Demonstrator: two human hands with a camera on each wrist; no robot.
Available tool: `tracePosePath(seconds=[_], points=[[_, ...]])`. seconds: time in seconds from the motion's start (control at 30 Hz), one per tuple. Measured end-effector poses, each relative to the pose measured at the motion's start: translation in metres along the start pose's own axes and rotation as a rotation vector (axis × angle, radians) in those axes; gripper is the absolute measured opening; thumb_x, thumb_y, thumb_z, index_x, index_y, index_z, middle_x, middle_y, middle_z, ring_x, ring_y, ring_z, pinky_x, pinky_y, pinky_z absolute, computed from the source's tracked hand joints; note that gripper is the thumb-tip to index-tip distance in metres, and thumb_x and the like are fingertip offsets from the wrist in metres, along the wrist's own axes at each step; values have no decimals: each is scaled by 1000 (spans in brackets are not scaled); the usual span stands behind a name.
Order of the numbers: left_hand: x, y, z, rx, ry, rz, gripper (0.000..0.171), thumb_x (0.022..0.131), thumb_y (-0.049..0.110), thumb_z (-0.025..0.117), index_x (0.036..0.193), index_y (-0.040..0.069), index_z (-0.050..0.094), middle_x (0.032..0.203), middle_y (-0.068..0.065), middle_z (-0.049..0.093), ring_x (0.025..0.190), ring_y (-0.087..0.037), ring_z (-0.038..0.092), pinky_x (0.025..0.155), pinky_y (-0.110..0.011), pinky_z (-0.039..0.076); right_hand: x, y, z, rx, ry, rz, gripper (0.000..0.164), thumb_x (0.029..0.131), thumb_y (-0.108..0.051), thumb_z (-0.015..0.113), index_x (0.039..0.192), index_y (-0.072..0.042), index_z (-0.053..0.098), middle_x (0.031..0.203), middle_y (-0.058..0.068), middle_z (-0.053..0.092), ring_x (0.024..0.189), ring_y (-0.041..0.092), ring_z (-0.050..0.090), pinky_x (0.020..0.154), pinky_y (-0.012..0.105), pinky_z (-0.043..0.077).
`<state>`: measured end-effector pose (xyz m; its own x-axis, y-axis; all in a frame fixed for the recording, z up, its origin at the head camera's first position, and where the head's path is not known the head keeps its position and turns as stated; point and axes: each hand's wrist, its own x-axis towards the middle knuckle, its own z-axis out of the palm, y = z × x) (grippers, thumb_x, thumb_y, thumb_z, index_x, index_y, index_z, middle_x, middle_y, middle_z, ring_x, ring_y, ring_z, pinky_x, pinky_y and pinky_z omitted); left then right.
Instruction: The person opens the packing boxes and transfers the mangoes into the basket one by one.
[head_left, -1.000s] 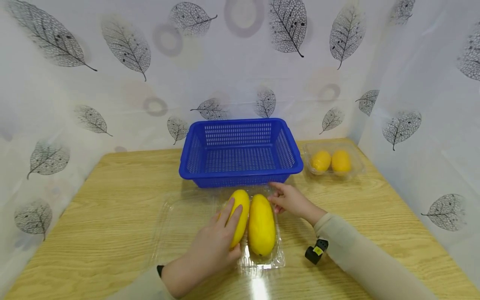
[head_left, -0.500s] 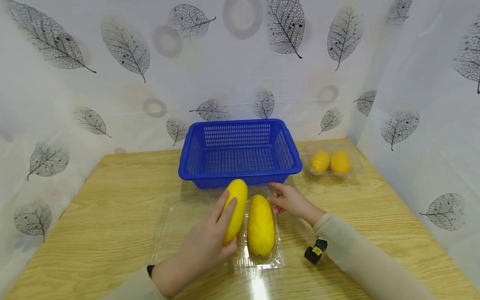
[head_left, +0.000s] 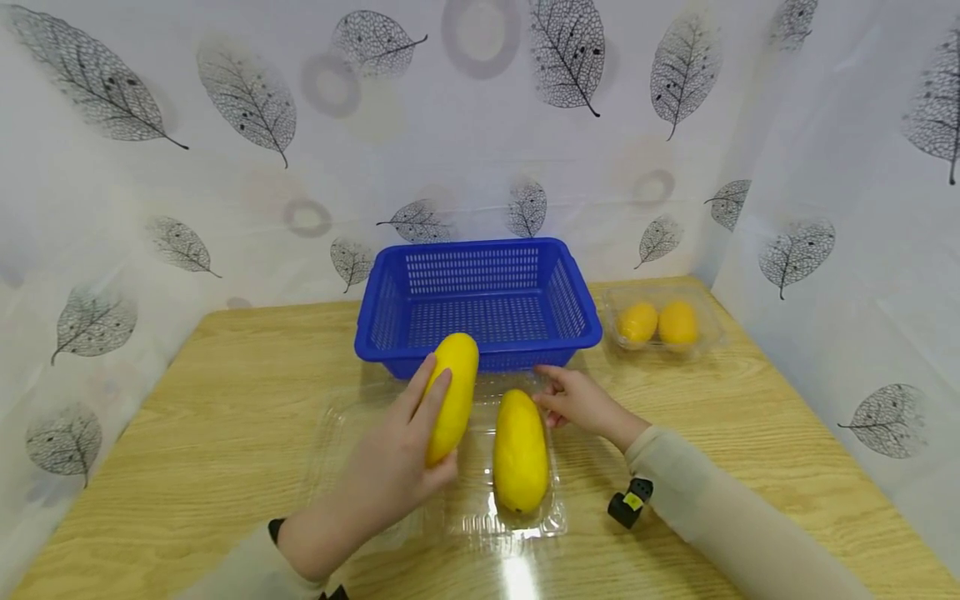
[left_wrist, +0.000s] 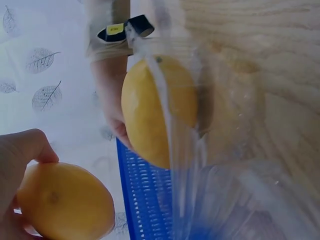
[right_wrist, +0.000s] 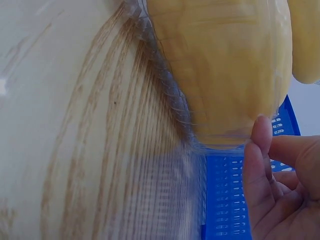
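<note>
My left hand (head_left: 390, 458) grips a long yellow melon (head_left: 453, 400), held tilted above the clear plastic clamshell container (head_left: 480, 523), its upper end overlapping the basket's front in the head view. In the left wrist view the thumb presses on this melon (left_wrist: 70, 202), whose rounded end faces the camera. A second yellow melon (head_left: 521, 454) lies lengthwise in the container's right part. My right hand (head_left: 581, 406) is at the container's far right corner; in the right wrist view its fingertips (right_wrist: 261, 131) pinch the clear rim, beside the melon's end.
A blue perforated basket (head_left: 480, 343) stands behind the container, against the leaf-patterned curtain. To its right, a clear box (head_left: 708, 333) holds two orange-yellow round fruits (head_left: 657, 322). All of it stands on a wood-grain table (head_left: 247, 400).
My left hand has lifted its melon out from beside the other one and moved it up and left, toward the basket's front. The right hand stays at the container's corner.
</note>
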<state>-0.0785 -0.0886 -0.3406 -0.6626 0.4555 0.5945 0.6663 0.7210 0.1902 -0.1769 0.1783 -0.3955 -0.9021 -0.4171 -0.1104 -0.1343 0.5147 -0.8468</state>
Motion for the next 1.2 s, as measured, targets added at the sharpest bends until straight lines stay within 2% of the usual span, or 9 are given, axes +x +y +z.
tracePosePath(seconds=[0.07, 0.3, 0.4, 0.63, 0.73, 0.8, 0.87, 1.07, 1.2], points=[[3, -2, -4, 0, -1, -10, 79, 67, 20, 73, 136, -3, 41, 144, -23, 33, 104, -34, 58, 74, -36, 54, 0, 0, 0, -4, -2, -2, 54, 93, -7, 55, 139, 9, 32, 75, 8, 56, 56, 15, 59, 57, 34, 54], [13, -8, -17, 7, -43, -85, 81, 70, 22, 72, 139, -2, 37, 146, -21, 31, 76, -23, 60, 57, -25, 52, 0, -1, -1, -29, -3, -1, 54, 93, -7, 55, 139, 9, 32, 76, 8, 56, 57, 16, 59, 58, 35, 55], [15, -11, -19, -15, -59, -113, 82, 71, 22, 73, 140, -1, 35, 147, -20, 29, 83, -26, 61, 61, -27, 53, -1, -2, 0, -34, -2, -2, 54, 93, -7, 55, 139, 9, 32, 76, 8, 56, 57, 16, 58, 57, 34, 54], [22, -19, -23, -25, -88, -194, 83, 73, 23, 70, 144, 3, 31, 149, -17, 27, 70, -22, 56, 48, -19, 44, 0, -3, 1, -47, 4, -13, 53, 93, -6, 55, 139, 9, 32, 72, 6, 56, 55, 14, 58, 56, 33, 54], [27, -25, -25, -49, -96, -217, 83, 75, 22, 70, 144, 2, 30, 150, -17, 24, 84, -28, 60, 55, -24, 50, -1, -3, 2, -47, 3, -20, 53, 93, -5, 54, 139, 9, 32, 72, 6, 56, 55, 14, 58, 56, 33, 54], [31, -29, -25, -80, -98, -227, 82, 76, 21, 70, 144, 1, 29, 150, -18, 23, 100, -34, 57, 65, -32, 54, -1, -4, 2, -45, 2, -21, 53, 93, -5, 54, 139, 9, 32, 71, 6, 56, 55, 14, 58, 56, 34, 54], [35, -34, -27, -105, -107, -241, 82, 77, 21, 69, 144, 0, 28, 150, -18, 21, 108, -36, 54, 72, -38, 54, -1, -4, 2, -40, 4, -19, 53, 93, -5, 54, 139, 10, 32, 71, 6, 56, 55, 14, 57, 56, 35, 54], [48, -45, -30, -165, -148, -295, 83, 78, 23, 67, 146, 1, 24, 152, -18, 18, 117, -38, 47, 82, -44, 50, -1, -3, 2, -36, 11, -17, 53, 93, -5, 54, 138, 10, 33, 70, 6, 56, 56, 14, 57, 57, 34, 54], [57, -53, -29, -173, -155, -314, 83, 78, 24, 67, 146, 1, 24, 152, -18, 18, 120, -38, 44, 83, -46, 48, -1, -2, 3, -44, 11, -17, 52, 93, -5, 54, 139, 9, 33, 70, 5, 56, 56, 14, 57, 56, 32, 54]])
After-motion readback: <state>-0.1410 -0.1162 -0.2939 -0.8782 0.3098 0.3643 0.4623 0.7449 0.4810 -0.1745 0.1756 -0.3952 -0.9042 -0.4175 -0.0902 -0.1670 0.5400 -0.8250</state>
